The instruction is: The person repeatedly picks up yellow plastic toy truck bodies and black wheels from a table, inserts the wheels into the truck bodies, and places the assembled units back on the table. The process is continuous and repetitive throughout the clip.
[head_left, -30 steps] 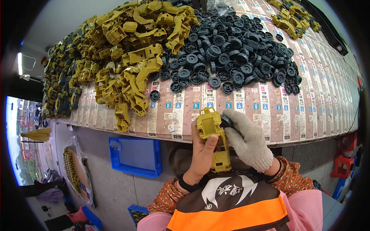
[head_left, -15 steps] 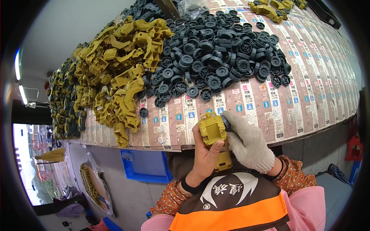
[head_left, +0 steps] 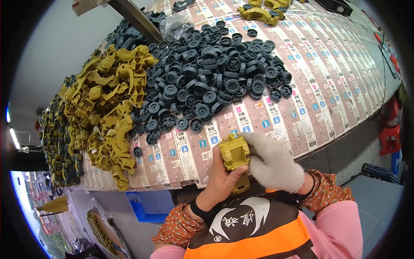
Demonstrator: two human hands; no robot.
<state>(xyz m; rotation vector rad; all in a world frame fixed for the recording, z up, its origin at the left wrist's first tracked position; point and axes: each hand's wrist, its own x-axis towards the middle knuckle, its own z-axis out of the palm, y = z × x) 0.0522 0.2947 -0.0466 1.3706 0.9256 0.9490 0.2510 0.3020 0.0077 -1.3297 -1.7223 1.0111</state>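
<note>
My bare left hand (head_left: 219, 178) grips a yellow plastic toy vehicle body (head_left: 235, 152) over the near table edge, its thumb across the lower part. The boxy open cavity of the body faces up. My right hand (head_left: 276, 166), in a white knitted glove, presses against the body's right side with fingers together and slightly blurred. Whatever is between that glove and the body is hidden. Beyond my hands a heap of dark grey toy wheels (head_left: 215, 73) covers part of the table. A pile of yellow vehicle bodies (head_left: 105, 97) lies left of the wheels.
The long table (head_left: 317, 64) has a printed paper covering. Yellow vehicles with dark wheels (head_left: 261, 15) lie at its far side. A post (head_left: 136, 19) and a clear plastic bag (head_left: 176, 26) stand behind the wheels. Below are a blue bin (head_left: 151, 208) and a red stool (head_left: 390, 138).
The view has swung to the right, so the piles sit further left. The dark wheel that showed between my glove and the vehicle body is now out of sight.
</note>
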